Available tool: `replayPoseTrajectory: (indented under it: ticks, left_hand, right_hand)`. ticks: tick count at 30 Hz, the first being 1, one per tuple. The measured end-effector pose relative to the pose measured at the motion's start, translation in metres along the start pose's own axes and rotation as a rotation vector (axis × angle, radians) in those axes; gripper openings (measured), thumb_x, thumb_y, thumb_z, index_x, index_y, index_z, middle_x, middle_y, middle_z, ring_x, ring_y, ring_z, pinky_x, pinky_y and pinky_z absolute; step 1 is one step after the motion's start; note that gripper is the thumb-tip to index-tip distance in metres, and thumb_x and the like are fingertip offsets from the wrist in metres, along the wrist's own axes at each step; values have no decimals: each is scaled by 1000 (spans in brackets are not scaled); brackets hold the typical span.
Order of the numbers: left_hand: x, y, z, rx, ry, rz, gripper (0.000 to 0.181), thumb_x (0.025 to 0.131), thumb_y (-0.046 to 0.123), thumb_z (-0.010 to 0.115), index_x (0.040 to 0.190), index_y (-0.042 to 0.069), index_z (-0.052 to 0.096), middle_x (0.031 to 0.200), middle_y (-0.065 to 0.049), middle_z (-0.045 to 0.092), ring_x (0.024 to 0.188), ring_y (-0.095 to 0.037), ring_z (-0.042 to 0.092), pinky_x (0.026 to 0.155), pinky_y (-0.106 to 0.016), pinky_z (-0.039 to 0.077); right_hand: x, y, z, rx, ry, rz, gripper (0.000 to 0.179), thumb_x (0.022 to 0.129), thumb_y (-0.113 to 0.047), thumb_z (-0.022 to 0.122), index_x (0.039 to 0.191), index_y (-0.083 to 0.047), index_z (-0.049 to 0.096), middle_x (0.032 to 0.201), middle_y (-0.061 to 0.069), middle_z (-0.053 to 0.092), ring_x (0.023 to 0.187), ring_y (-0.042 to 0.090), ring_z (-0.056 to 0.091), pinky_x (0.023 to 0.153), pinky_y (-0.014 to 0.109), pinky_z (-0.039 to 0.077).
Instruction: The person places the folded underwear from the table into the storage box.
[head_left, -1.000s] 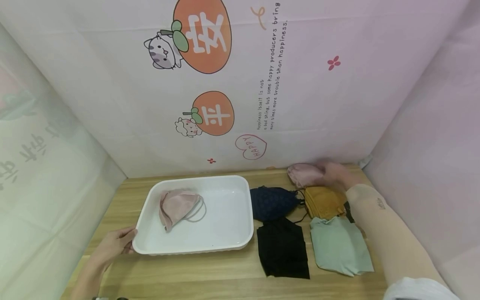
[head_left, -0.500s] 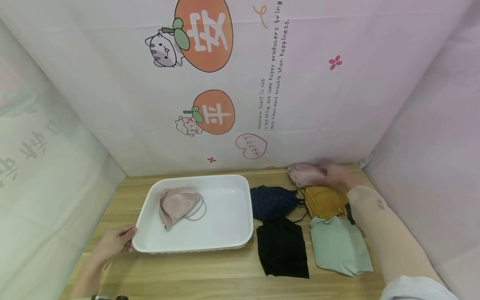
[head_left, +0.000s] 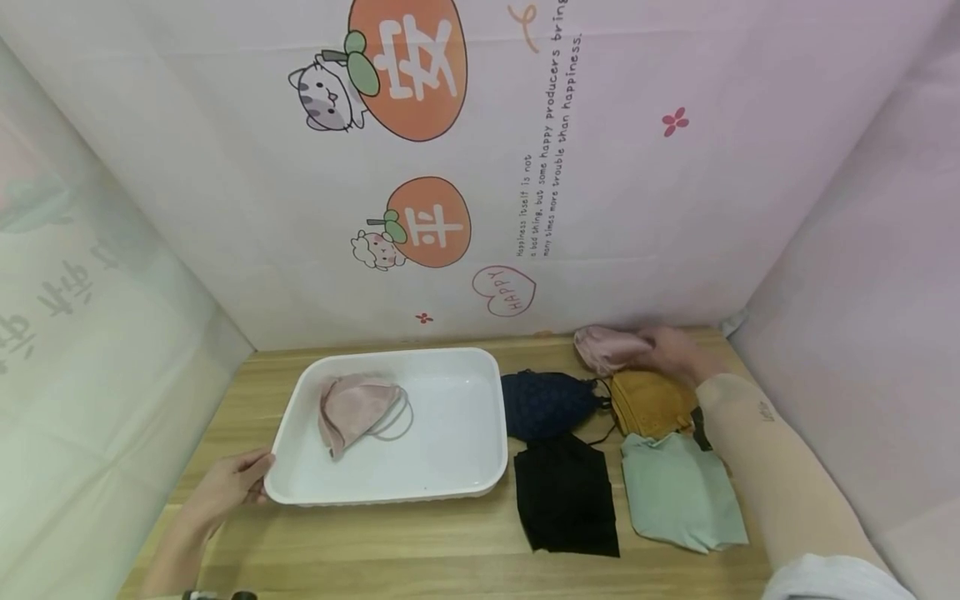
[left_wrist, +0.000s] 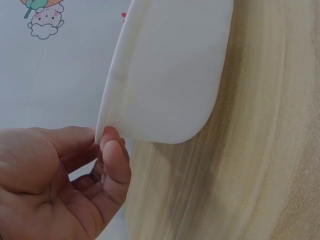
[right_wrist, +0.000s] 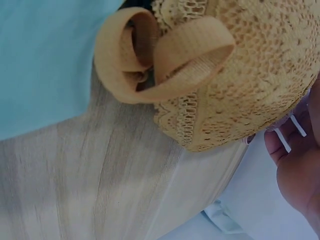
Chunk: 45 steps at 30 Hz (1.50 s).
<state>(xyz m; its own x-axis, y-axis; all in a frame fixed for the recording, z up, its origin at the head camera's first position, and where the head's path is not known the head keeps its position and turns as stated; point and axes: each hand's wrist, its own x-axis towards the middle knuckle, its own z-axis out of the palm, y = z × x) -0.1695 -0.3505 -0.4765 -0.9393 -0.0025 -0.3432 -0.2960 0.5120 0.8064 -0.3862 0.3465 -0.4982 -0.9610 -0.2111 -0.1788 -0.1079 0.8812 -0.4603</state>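
left hand pinches the tray; mid-right in frame, right hand apparently grips pink cloth, which a shallow hold could drop.

Left hand pinching, thumb opposite curled fingers; right hand well apart, farther forward, forearm outstretched

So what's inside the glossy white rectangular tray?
The glossy white rectangular tray holds a folded, dusty-pink fabric garment, lying toward the end nearer the left hand. The garment's underside and whatever lies beneath it, if anything, are covered and cannot be seen.
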Motion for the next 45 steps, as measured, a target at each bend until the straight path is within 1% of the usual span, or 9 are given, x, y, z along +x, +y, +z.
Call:
replayPoseTrajectory:
  ticks: [5, 9, 18, 22, 28, 33, 37, 42, 45]
  left_hand:
    - [0, 1, 0, 4, 2, -2, 54, 101, 26, 43, 139, -11, 33, 94, -9, 62, 75, -11, 60, 68, -22, 56]
    - [-1, 1, 0, 8, 2, 0, 55, 101, 27, 43, 139, -10, 33, 94, -10, 62, 76, -11, 60, 68, -22, 56]
    - [-3, 4, 1, 11, -1, 6, 53, 101, 24, 42, 138, -12, 33, 94, -10, 62, 75, -11, 60, 68, -22, 56]
    - [-4, 4, 1, 14, -3, 7, 52, 101, 23, 41, 138, -12, 32, 95, -11, 62, 76, -12, 60, 68, -23, 56]
    - [-5, 4, 1, 16, -3, 10, 51, 101, 21, 40, 137, -14, 33, 97, -13, 61, 77, -12, 60, 69, -22, 56]
    - [-5, 2, 1, 18, -2, 7, 51, 101, 21, 40, 137, -15, 31, 100, -15, 61, 78, -12, 60, 69, -22, 56]
    - [-5, 1, 1, 16, -3, 9, 52, 101, 21, 40, 138, -14, 31, 100, -15, 61, 77, -12, 61, 69, -22, 56]
    - [-3, 1, 0, 13, -2, 10, 52, 101, 23, 41, 138, -13, 32, 99, -13, 62, 78, -12, 61, 69, -22, 56]
    - [-2, 0, 0, 14, 0, 8, 53, 101, 24, 41, 138, -12, 33, 98, -12, 62, 77, -12, 61, 69, -22, 56]
  right_hand:
    - [2, 2, -3, -20, 18, -17, 47, 84, -43, 67, 118, -11, 60, 110, 12, 63, 96, 27, 58, 76, 39, 50]
    - [1, 0, -4, -38, 34, -43, 41, 85, -41, 67, 112, -12, 62, 100, 10, 64, 87, 25, 58, 69, 35, 49]
    - [1, -4, -9, -83, 74, -67, 31, 86, -38, 66, 106, -15, 63, 99, 10, 66, 89, 26, 59, 75, 43, 50]
    - [1, -7, -11, -111, 102, -93, 26, 86, -35, 67, 102, -15, 64, 98, 9, 66, 89, 26, 60, 74, 43, 49]
    - [1, -11, -11, -106, 131, -130, 23, 86, -37, 65, 99, -18, 64, 97, 6, 67, 90, 26, 60, 77, 44, 51]
    - [2, -17, -12, -126, 161, -161, 23, 86, -32, 65, 102, -15, 65, 97, 7, 68, 89, 26, 62, 79, 47, 52]
    - [2, -23, -16, -139, 166, -176, 28, 85, -29, 66, 106, -11, 65, 97, 10, 68, 87, 26, 62, 77, 47, 52]
    - [2, -30, -22, -152, 153, -190, 40, 86, -34, 65, 118, -9, 62, 108, 15, 67, 97, 33, 62, 85, 52, 51]
    - [2, -34, -24, -156, 139, -187, 43, 87, -37, 64, 122, -10, 61, 112, 16, 66, 101, 35, 61, 88, 53, 50]
